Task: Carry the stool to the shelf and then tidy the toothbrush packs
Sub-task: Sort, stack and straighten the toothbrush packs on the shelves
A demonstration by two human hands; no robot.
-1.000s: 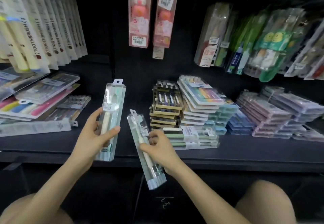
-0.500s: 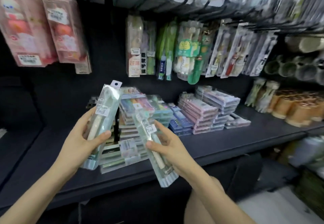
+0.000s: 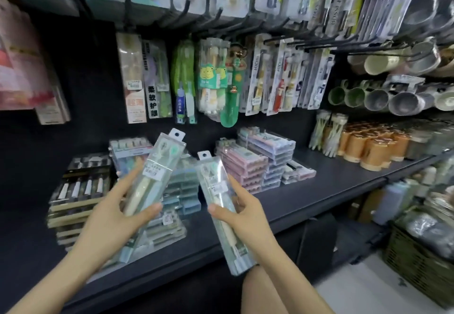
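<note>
I see two clear hang-tab packs, each with a cream-handled toothbrush inside: the left pack (image 3: 159,164) and the right pack (image 3: 214,175), both held above the front of the black shelf (image 3: 307,193). On the shelf lie stacks of flat toothbrush boxes, among them a pink stack (image 3: 243,169) and a black-and-gold stack (image 3: 78,191), with orange cups (image 3: 373,146) towards its right end. Above the shelf more packs hang on pegs (image 3: 211,78) against a dark back wall. Below the shelf's right end stands a woven basket (image 3: 417,259); its contents are too blurred to name. My left hand (image 3: 110,218) grips the left pack, thumb across the front, fingers behind. My right hand (image 3: 245,213) pinches the right pack mid-length, thumb on its front, fingers along its right edge.
</note>
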